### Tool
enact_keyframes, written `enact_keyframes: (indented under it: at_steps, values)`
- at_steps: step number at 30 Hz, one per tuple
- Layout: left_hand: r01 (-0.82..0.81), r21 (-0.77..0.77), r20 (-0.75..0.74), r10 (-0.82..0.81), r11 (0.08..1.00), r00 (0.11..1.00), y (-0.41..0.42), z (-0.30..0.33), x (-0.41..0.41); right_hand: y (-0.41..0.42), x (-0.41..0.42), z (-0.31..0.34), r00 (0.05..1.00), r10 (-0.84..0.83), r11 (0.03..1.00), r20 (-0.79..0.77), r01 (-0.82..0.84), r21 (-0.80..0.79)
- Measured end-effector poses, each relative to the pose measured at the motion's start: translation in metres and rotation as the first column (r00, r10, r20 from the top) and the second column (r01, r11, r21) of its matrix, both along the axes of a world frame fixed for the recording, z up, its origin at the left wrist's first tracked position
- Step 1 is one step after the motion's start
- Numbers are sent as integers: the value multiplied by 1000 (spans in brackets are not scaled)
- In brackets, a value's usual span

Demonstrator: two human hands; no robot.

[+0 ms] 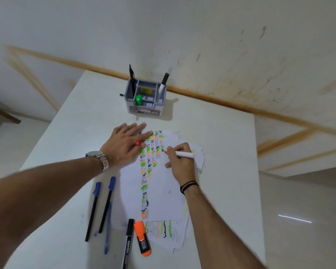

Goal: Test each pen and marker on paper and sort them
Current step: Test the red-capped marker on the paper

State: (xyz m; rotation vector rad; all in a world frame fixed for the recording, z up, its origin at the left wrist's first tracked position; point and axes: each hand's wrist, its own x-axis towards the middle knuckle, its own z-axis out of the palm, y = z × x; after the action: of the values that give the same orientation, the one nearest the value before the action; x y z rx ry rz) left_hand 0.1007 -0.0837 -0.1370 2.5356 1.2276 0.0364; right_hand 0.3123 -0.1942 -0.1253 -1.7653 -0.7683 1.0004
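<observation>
My right hand (179, 160) grips a white marker (185, 154) with its red tip touching the paper (163, 183), which is covered in green, orange and black scribbles. My left hand (124, 144) lies flat on the paper's top left corner, with the marker's red cap (137, 142) tucked between its fingers. Three blue-capped pens (101, 207) lie left of the paper. A black marker (128, 241) and an orange highlighter (142, 237) lie at the near edge. A grey organizer (145, 99) at the back holds a black pen (132, 79), a white marker with a black cap (163, 83) and a green highlighter (139, 100).
More scribbled sheets (173, 235) stick out from under the top paper. The white table (227, 152) stands against a stained wall. Its right edge drops to a glossy tiled floor (299, 220).
</observation>
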Motion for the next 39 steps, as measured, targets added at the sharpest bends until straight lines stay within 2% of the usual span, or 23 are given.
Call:
enact_keyframes:
  at_steps: [4, 6, 8, 10, 15, 22, 25, 28, 31, 33, 35, 37, 39]
  values:
    - [126, -194, -130, -153, 973, 980, 23, 45, -3, -20, 6, 55, 989, 118, 992, -86, -115, 42]
    - [100, -188, -173, -133, 977, 976, 22, 84, 2, -28, 9, 98, 977, 103, 993, -185, -89, 81]
    - [65, -165, -92, -81, 984, 992, 6, 126, 12, -32, 13, 145, 942, 79, 993, -325, -44, 113]
    - [81, -186, -2, -83, 979, 997, -18, 164, 29, -40, 19, 190, 919, 109, 987, -379, -55, 151]
    - [204, -99, 261, -173, 974, 950, -55, 244, 70, -66, 43, 276, 924, 123, 962, -362, -22, 273]
    - [296, -16, 341, -273, 955, 900, -84, 312, 122, -91, 82, 330, 967, 119, 927, -227, -26, 375]
    - [286, -38, 303, -262, 958, 916, -90, 326, 146, -97, 102, 333, 983, 120, 919, -139, -57, 389]
    - [268, 2, 193, -263, 963, 945, -92, 332, 168, -99, 125, 332, 992, 121, 917, -46, -93, 387]
    - [264, 1, 113, -263, 964, 958, -101, 336, 201, -100, 163, 329, 990, 141, 920, -18, -124, 373]
    - [296, -49, 141, -287, 954, 948, -112, 338, 227, -99, 189, 327, 984, 179, 913, -13, -161, 374]
    - [352, -174, 265, -301, 920, 916, -125, 340, 256, -98, 218, 325, 968, 252, 907, -6, -235, 349]
    - [338, -381, 361, -198, 860, 911, -133, 340, 285, -99, 252, 325, 934, 357, 889, -8, -337, 309]
    - [314, -580, 389, -83, 752, 918, -137, 337, 313, -102, 288, 323, 895, 441, 868, -64, -407, 286]
